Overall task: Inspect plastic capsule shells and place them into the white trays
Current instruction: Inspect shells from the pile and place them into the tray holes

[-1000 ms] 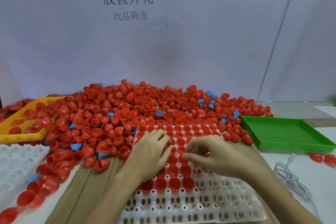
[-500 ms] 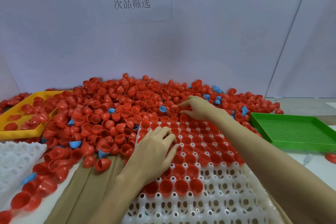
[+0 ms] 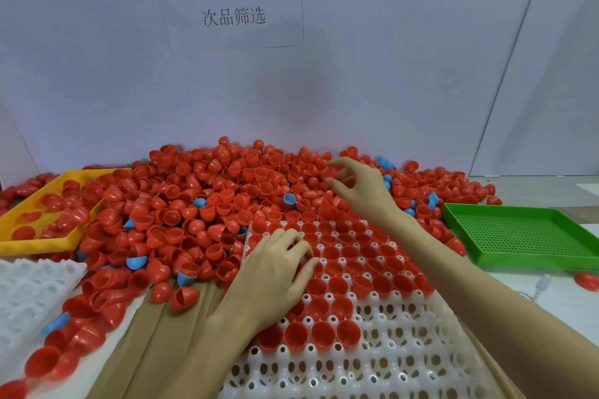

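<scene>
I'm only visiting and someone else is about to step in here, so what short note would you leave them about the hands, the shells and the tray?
Left hand: resting on the white tray, fingers loosely curled over seated shells; whether it holds one cannot be told.
Right hand: open, reaching over the pile of red shells, nothing gripped.
Done: the tray's far rows hold red shells, open side up.
Left: the near rows are unfilled. A second white tray lies at left; the green tray holds nothing.

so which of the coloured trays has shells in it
The yellow tray at the far left: red shells lie inside it. The green perforated tray on the right holds none.
</scene>
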A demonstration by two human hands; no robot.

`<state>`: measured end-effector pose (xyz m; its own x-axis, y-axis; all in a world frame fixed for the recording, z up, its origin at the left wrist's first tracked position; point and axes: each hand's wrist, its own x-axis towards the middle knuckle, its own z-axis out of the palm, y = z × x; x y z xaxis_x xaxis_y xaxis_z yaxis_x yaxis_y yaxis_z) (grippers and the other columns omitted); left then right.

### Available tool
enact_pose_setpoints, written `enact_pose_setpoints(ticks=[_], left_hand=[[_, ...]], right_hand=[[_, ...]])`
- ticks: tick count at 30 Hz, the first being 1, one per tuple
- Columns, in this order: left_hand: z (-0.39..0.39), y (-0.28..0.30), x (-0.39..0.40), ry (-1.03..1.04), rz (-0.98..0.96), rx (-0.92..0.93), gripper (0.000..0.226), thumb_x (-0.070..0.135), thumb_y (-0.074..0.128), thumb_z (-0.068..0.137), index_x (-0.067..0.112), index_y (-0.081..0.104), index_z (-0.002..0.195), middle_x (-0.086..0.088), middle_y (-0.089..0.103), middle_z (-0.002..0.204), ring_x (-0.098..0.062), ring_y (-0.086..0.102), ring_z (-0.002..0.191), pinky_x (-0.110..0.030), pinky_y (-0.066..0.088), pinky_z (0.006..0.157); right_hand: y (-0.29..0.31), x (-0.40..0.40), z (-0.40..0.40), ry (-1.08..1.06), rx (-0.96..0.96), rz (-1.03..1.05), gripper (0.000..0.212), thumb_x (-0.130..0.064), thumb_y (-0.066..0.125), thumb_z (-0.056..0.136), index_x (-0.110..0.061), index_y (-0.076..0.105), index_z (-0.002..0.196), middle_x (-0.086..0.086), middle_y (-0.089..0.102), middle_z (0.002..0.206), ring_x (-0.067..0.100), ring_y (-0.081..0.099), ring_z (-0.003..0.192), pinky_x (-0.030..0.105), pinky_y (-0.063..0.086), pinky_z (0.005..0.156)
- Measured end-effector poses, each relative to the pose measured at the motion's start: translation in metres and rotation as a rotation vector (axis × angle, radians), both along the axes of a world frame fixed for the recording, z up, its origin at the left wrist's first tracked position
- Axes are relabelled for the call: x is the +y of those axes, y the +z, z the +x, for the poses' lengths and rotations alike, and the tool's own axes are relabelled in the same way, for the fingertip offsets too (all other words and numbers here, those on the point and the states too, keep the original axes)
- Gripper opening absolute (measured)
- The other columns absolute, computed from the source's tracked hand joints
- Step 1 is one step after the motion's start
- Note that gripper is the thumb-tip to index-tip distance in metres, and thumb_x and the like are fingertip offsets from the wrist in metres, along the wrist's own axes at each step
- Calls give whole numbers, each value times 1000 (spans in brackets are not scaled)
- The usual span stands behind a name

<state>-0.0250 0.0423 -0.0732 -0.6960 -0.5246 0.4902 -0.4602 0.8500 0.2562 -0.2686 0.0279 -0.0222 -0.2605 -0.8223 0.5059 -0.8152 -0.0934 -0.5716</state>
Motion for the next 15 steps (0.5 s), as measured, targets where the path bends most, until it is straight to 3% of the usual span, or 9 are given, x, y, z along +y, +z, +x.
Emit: enact_pose_setpoints(ticks=[2, 5, 9, 12, 15], left_hand=[[1, 2, 0, 5, 2, 5, 26, 42, 50, 107, 25, 69, 110, 18, 57, 107, -2, 51, 101, -23, 44, 95], [1, 7, 1, 17, -17, 14, 29, 43, 47, 107, 25, 69, 108, 17, 59, 104, -3, 52, 97, -27, 46, 92], [1, 17, 9, 16, -15, 158, 33, 46, 48, 106, 22, 67, 120, 14, 65, 106, -4, 59, 99, -31, 53, 90], [2, 21, 16, -77, 67, 292, 40, 52, 57, 102, 29, 53, 135, 20, 61, 108, -1, 62, 101, -19, 52, 88], [-2, 22, 22, -245, 84, 322, 42, 41, 64, 103, 30, 50, 142, 22, 58, 115, -2, 63, 104, -18, 52, 89]], right_hand=[[6, 25, 5, 159, -283, 17, 31, -25, 70, 102, -22, 68, 132, 0, 80, 96, 13, 77, 87, 29, 62, 79], [7, 68, 13, 397, -478, 138, 28, -28, 64, 106, -29, 68, 133, 2, 81, 106, 18, 78, 100, 27, 62, 85], [5, 107, 24, 559, -540, 264, 29, -28, 61, 108, -29, 66, 136, 9, 79, 115, 27, 77, 106, 35, 63, 89], [2, 122, 29, 587, -552, 307, 31, -31, 64, 106, -29, 65, 138, 9, 78, 114, 29, 78, 102, 37, 63, 89], [-4, 129, 31, 580, -565, 338, 33, -33, 69, 103, -32, 64, 136, 7, 79, 99, 22, 77, 88, 27, 61, 79]])
